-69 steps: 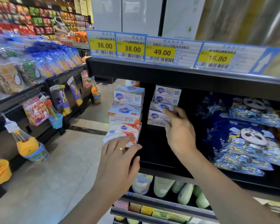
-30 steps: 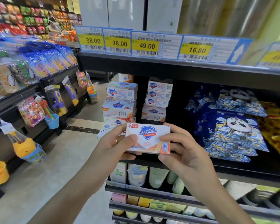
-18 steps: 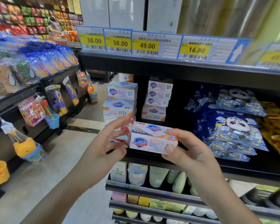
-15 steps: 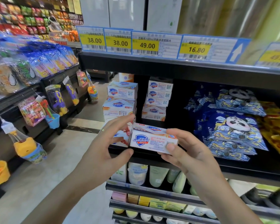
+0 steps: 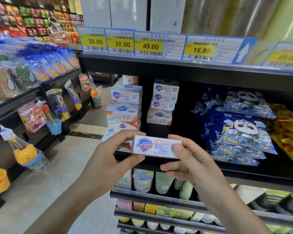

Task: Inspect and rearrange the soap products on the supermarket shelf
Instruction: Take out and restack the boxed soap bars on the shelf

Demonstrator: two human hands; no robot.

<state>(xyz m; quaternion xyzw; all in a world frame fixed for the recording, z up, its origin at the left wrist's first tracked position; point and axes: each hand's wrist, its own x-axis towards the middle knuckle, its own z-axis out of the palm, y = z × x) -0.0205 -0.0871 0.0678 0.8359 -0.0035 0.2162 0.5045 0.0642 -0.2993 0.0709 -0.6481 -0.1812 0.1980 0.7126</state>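
At the centre of the frame, a white Safeguard soap box (image 5: 156, 146) is held in the air just in front of the black shelf edge (image 5: 243, 176), its long printed side turned toward the camera. It rests on nothing — only fingers support it.

The likeliest mishap is a drop: the box is pinched only at its two ends, so if either hand loosens while it is turned for inspection, it would probably fall toward the bottles (image 5: 152, 181) on the shelf below or to the floor. A careless return could also nudge the leaning soap stack (image 5: 123, 108) at centre left, whose boxes sit unevenly; the neater stack (image 5: 164, 102) just to its right looks steadier.

The left hand (image 5: 112, 154) comes up from the lower left, thumb under the box's left end and fingers curled over its top. The right hand (image 5: 189, 164) rises from the lower right, thumb pressed on the front face near a small code, fingers wrapped behind and beneath. Both forearms angle upward toward the middle.

Panda-print packets (image 5: 240, 129) fill the shelf to the right; yellow price tags (image 5: 149, 46) run across the top.
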